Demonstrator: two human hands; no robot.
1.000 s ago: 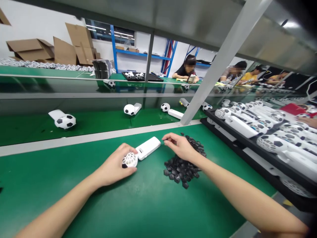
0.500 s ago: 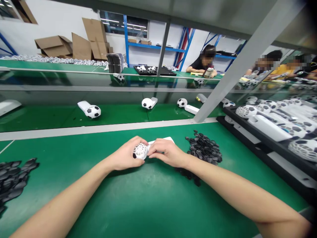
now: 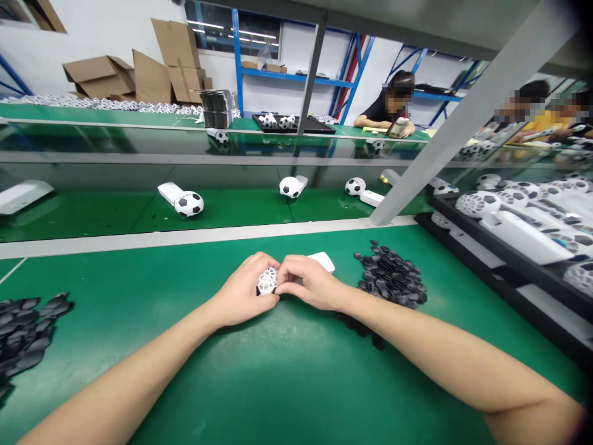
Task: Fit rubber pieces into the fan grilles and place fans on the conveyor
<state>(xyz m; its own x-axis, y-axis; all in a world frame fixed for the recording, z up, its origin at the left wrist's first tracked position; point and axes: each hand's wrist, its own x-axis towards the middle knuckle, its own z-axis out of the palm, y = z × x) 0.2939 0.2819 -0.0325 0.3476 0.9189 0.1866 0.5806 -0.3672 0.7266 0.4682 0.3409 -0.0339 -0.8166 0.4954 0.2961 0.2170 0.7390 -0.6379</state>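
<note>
A white lattice ball (image 3: pixel 267 281) with a few black patches is held in my left hand (image 3: pixel 245 292), fingers and thumb curved round its left side. My right hand (image 3: pixel 311 281) is pinched at the ball's right edge; whatever lies between its fingertips is too small to make out. Behind the right hand a white handle (image 3: pixel 323 262) shows in part, its join to the ball hidden by my fingers. Right of that hand lies a heap of small black pieces (image 3: pixel 391 275). Another pile of black pieces (image 3: pixel 32 334) is at the far left.
Black trays (image 3: pixel 519 247) of white ball-headed items are stacked at the right. Beyond the table's pale edge (image 3: pixel 139 240), football-patterned items (image 3: pixel 188 203) lie on a green belt (image 3: pixel 241 213). A slanted metal post (image 3: pixel 445 127) stands at right. People sit across the line.
The view has shifted slightly, moving the belt items rightward in the picture. My right fingertips have closed in nearer the ball, which now shows less of its right side.
</note>
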